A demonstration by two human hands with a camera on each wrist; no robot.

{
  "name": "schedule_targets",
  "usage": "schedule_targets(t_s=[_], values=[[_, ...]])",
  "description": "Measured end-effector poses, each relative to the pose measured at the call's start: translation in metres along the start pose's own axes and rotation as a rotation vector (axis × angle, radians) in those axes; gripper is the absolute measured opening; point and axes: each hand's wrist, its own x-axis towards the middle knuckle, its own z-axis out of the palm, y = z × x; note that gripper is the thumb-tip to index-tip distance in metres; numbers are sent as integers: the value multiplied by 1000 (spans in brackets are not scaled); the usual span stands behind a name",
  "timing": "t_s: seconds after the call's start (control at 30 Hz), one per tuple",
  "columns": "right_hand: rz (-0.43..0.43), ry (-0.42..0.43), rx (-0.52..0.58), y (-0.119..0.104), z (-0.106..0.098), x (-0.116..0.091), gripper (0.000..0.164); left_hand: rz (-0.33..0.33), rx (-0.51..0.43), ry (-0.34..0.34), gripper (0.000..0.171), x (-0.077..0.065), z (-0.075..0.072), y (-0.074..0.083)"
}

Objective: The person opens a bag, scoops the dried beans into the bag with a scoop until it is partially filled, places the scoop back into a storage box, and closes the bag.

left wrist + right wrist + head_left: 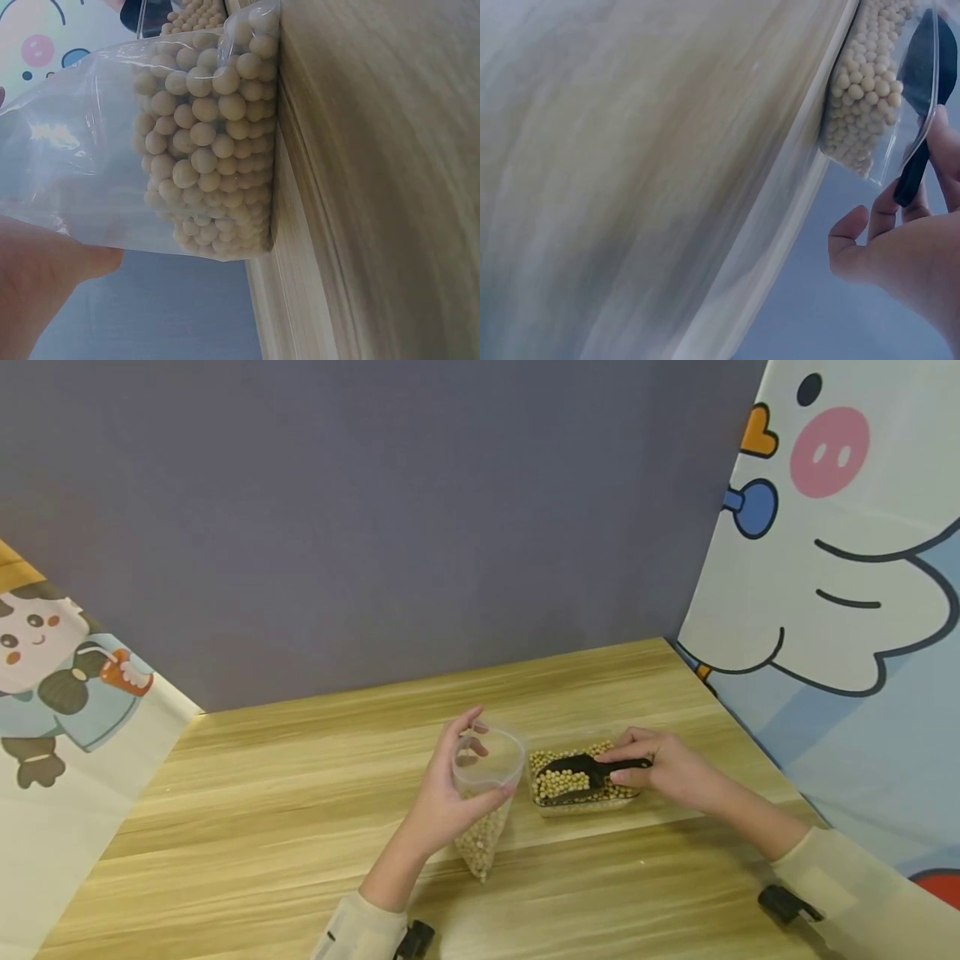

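right hand [678,770]: grips black scoop [587,767], handle [633,763] toward right edge of tabletop [720,735]
left hand [442,802]: fingers round clear bag [482,842], left of scoop

Head view: you're looking fwd & down from above, mid dist., covering table [262,827] & back wall [412,527]. Your L wrist view: low, rolled sideways, v. close on bag [112,180]. Your R wrist view: also rolled, near table, box [885,154] upper R. Head & L wrist share bag; head & R wrist share box, scoop [592,770].
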Motion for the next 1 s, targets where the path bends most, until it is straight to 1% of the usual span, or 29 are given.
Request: schedule_targets(t_s=[0.2,0.33,0.43,0.53,0.6,0.67,0.73,0.83,0.93,1.0], values=[[51,1,-3,4,-2,-1,26,-23,-2,-1,99,-1,-1,1],[84,2,58,4,-8,-2,29,-23,0,-7,99,-1,-1,2],[111,12,83,-4,-18,0,32,-10,4,-13,99,0,-1,1],[118,39,35,-19,-37,4,33,-8,5,-24,99,1,0,2],[98,64,-19,-33,-50,8,32,-10,14,-33,99,2,1,2],[60,82,-81,-49,-62,13,29,-15,21,-43,100,3,2,3],[20,80,-143,-67,-69,19,27,-21,28,-55,101,4,4,4],[-57,38,-253,-93,-69,29,26,-19,34,-69,102,6,7,4],[-146,-4,-361,-116,-63,36,26,-12,42,-79,102,7,10,5],[-204,-13,-429,-127,-58,39,26,-8,48,-83,102,8,11,5]])
